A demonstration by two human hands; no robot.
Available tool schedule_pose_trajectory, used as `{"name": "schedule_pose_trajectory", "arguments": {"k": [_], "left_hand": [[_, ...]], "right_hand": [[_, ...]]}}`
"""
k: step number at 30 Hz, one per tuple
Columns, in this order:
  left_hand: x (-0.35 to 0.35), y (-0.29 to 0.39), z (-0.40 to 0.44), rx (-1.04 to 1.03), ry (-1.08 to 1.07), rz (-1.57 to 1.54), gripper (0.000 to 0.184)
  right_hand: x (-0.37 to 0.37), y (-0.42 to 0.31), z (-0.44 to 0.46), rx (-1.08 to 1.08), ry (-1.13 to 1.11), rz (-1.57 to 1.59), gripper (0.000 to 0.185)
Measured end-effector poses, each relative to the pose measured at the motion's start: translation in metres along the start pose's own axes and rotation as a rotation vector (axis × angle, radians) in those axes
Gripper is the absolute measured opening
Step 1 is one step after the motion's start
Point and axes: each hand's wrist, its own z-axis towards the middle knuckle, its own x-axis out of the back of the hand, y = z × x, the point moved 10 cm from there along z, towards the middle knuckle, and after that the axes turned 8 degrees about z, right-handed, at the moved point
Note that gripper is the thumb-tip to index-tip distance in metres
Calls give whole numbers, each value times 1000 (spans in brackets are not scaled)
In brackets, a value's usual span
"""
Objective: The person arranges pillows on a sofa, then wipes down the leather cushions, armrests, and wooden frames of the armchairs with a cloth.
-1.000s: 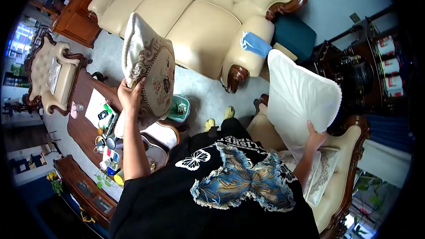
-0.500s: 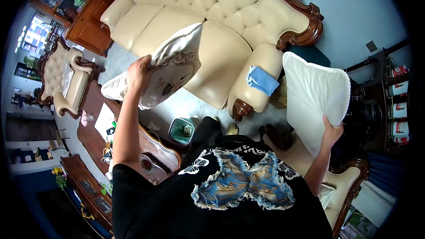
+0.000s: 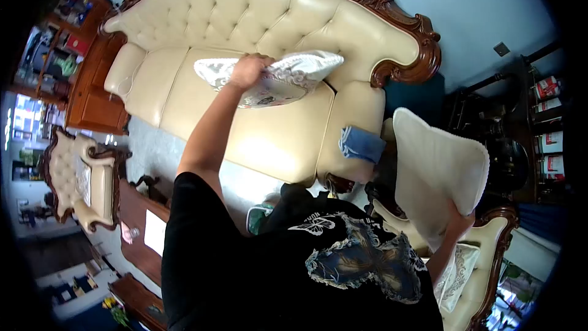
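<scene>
My left hand (image 3: 250, 71) is closed on the top edge of a patterned cushion (image 3: 285, 83), holding it over the seat of the long cream sofa (image 3: 269, 141). The cushion's embroidered face points down toward me. At the right, my right hand (image 3: 459, 222) grips the lower edge of a plain white cushion (image 3: 438, 168), which stands upright with its back side showing. Another patterned cushion (image 3: 456, 279) lies on the armchair below my right hand.
A folded blue cloth (image 3: 361, 144) lies on the sofa's near armrest. At the left are a wooden table (image 3: 139, 242) and a second armchair (image 3: 86, 178). A green-lined bin (image 3: 258, 217) stands by my legs. Dark shelving (image 3: 533, 110) is on the right.
The patterned cushion in my left hand has moved right and forward, from beside the table to over the sofa seat. My body has come nearer the sofa. The white cushion is still in my right hand.
</scene>
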Motion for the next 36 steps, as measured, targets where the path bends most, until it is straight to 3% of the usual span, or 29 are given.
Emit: {"name": "schedule_pose_trajectory", "arguments": {"k": [7, 10, 14, 17, 21, 23, 25, 29, 31, 33, 35, 36], "left_hand": [[-60, -9, 124, -216, -115, -72, 33], [-86, -20, 169, -300, -130, -185, 33], [-131, -44, 213, -224, -87, 49, 19], [-146, -61, 234, -88, -5, 81, 21], [-150, -66, 258, -77, -20, 229, 23], [-150, -61, 257, -64, 45, 267, 27], [-129, -76, 248, 200, 257, 185, 37], [-172, -43, 203, 159, 40, 56, 70], [-182, -28, 195, 160, 101, 80, 78], [-183, -5, 172, 247, 200, -435, 77], [-210, 54, 135, 206, -212, -786, 78], [-188, 88, 94, 318, -401, -1111, 79]], "right_hand": [[4, -46, -26, -80, 97, -93, 51], [-14, -72, -46, -253, 187, -195, 47], [-21, -87, -66, -265, 175, -69, 49], [-29, -117, -75, -254, 160, -59, 45], [-24, -138, -87, -259, 198, -22, 45], [-20, -141, -88, -273, 206, -25, 45], [-27, -145, -85, -236, 188, 19, 47], [-26, -146, -78, -191, 141, -5, 46], [-26, -160, -72, -134, 178, 95, 45], [-25, -177, -65, -108, 173, 95, 43], [-29, -193, -54, -73, 158, 111, 42], [-39, -205, -48, -23, 52, 103, 42]]}}
